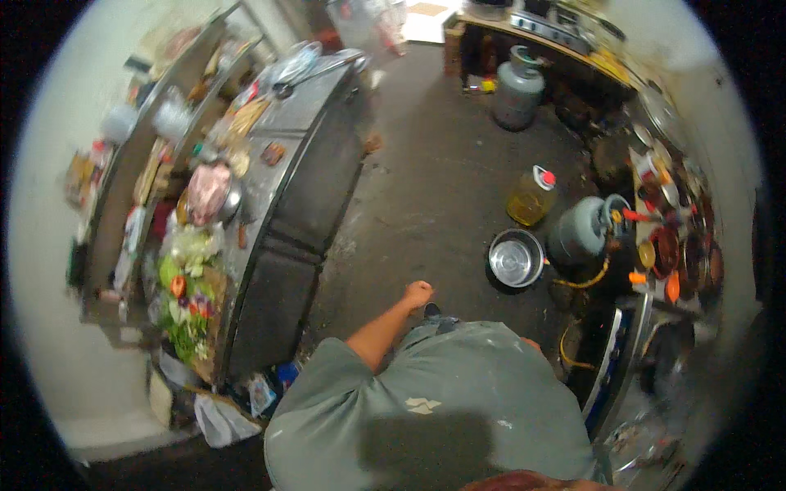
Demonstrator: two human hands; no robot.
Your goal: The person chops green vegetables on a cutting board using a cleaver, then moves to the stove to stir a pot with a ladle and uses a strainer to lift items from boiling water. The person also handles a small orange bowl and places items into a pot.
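Note:
My left hand (419, 293) is held out low in front of my body, fingers curled, with nothing visible in it. Only a sliver of skin (530, 344) shows at the right edge of my green shirt; whether it is my right hand or forearm is unclear. On the floor to the right of my left hand sits a metal pot (516, 258). Behind it stands a plastic jug with a red cap (529, 199), part filled with yellow liquid. A grey gas cylinder (577, 231) is beside the pot.
A long metal counter (288, 166) on the left bears a bowl of raw meat (209, 191) and chopped vegetables (187, 313). Another gas cylinder (517, 92) stands by the far stove (548, 32). On the right are a dish-laden shelf (669, 245) and a stove edge (620, 356).

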